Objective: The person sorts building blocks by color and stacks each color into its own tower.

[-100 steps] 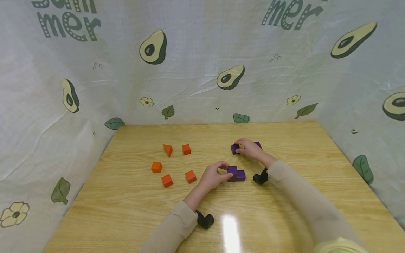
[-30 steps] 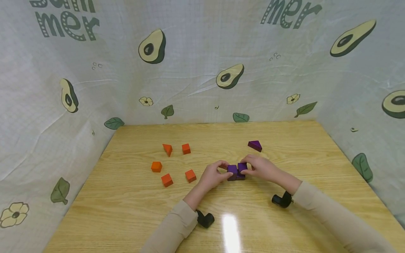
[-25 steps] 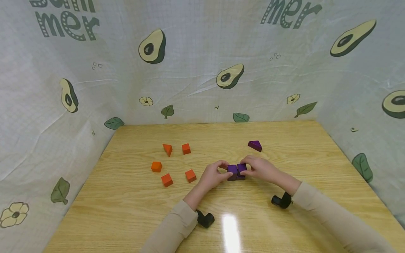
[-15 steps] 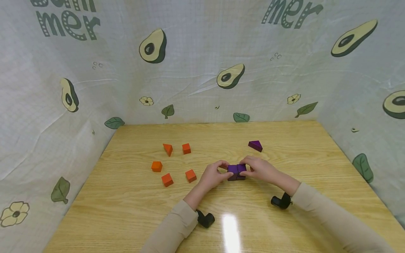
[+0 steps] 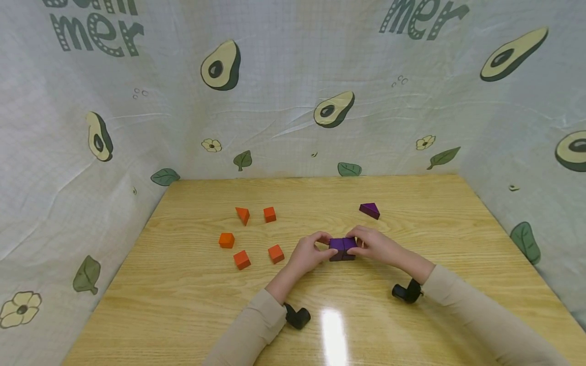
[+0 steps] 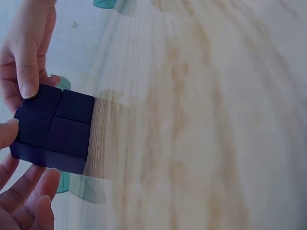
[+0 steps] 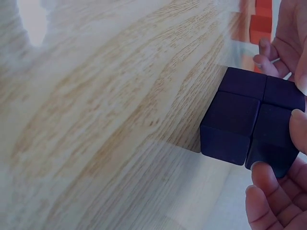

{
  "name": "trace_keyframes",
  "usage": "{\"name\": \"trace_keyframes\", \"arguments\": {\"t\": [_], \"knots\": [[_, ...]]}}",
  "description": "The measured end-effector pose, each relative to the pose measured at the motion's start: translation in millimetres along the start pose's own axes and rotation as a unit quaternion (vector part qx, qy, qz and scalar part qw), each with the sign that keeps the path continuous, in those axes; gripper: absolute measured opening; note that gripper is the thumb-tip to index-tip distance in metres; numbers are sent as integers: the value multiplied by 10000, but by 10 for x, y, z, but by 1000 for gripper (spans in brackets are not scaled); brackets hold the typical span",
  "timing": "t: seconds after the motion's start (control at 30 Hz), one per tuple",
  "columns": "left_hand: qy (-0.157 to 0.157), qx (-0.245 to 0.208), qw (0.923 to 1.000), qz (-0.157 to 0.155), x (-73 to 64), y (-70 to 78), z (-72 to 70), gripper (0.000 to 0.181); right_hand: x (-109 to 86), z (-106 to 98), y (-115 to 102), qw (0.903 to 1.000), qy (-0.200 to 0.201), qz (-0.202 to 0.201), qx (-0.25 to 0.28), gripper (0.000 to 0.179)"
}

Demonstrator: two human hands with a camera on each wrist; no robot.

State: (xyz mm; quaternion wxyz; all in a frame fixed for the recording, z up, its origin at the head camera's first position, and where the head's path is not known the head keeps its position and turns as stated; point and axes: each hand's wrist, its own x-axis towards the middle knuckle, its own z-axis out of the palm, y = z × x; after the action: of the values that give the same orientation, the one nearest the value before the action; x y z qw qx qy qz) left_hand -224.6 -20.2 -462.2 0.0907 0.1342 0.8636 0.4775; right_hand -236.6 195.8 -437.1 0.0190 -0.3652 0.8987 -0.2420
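Purple cubes stand together on the table in two stacks of two, side by side. My left hand (image 5: 309,256) pinches the upper left cube (image 5: 336,243) between thumb and fingers. The upper right cube (image 7: 274,134) is pinched by my right hand (image 5: 376,245), its thumb on one face and a fingertip on the opposite one. Both upper cubes sit flush against each other, with only a thin seam between them. Beneath them, the lower left cube (image 6: 69,136) and lower right cube (image 6: 75,105) show in the wrist views; from the head they are mostly covered.
A purple triangular block (image 5: 370,210) lies behind my right hand on the wooden table (image 5: 183,315). To the left are several orange cubes (image 5: 241,260) and an orange triangular block (image 5: 243,215). A patterned cloth (image 5: 284,71) hangs behind and along both sides.
My right hand has brought a purple cube from the back of the table onto the lower right cube and closed the gap to its neighbour. My left hand has stayed in place.
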Motion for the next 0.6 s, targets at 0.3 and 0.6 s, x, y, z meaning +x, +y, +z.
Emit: {"name": "trace_keyframes", "arguments": {"t": [0.3, 0.6], "knots": [[3, -8, 10000, 20, 0, -2, -5, 31, 0, -6, -22, 9999, -67, 130, 1, 28], [0, 1, 10000, 33, 0, -5, 0, 32, -9, -104, -33, 9970, -358, 677, 88, 53]]}}
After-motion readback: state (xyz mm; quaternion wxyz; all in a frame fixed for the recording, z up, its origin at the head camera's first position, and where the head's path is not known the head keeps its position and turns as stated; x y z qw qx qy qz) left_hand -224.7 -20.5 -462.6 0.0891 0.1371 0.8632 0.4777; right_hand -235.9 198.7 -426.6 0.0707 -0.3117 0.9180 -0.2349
